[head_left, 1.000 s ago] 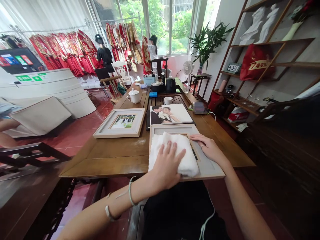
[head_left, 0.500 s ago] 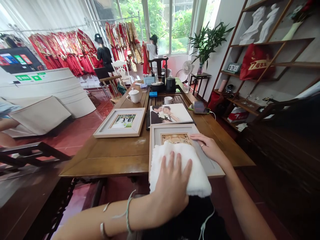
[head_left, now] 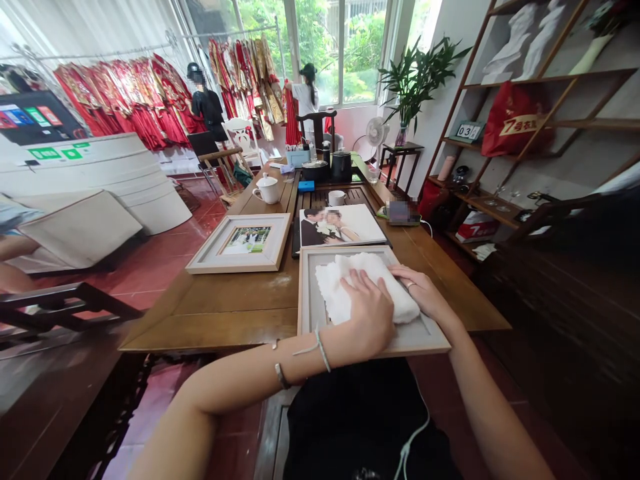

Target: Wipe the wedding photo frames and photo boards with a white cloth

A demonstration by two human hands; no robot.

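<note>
A grey picture frame (head_left: pixel 310 310) lies flat at the near edge of the wooden table (head_left: pixel 235 313), overhanging it a little. A white cloth (head_left: pixel 350 287) covers the frame's middle. My left hand (head_left: pixel 370 317) presses flat on the cloth, fingers stretched forward. My right hand (head_left: pixel 423 293), with a ring on one finger, rests on the frame's right side, touching the cloth's right end, fingers spread.
A second framed photo (head_left: pixel 243 241) lies to the left, an unframed portrait print (head_left: pixel 340 225) behind. Farther back stand a white teacup (head_left: pixel 267 189), kettles (head_left: pixel 341 167) and a small cup. Two people stand by racks of red garments. Shelves line the right wall.
My left hand has pushed the cloth from the frame's near edge back up over the picture in its middle. The right hand has stayed on the frame's right side.
</note>
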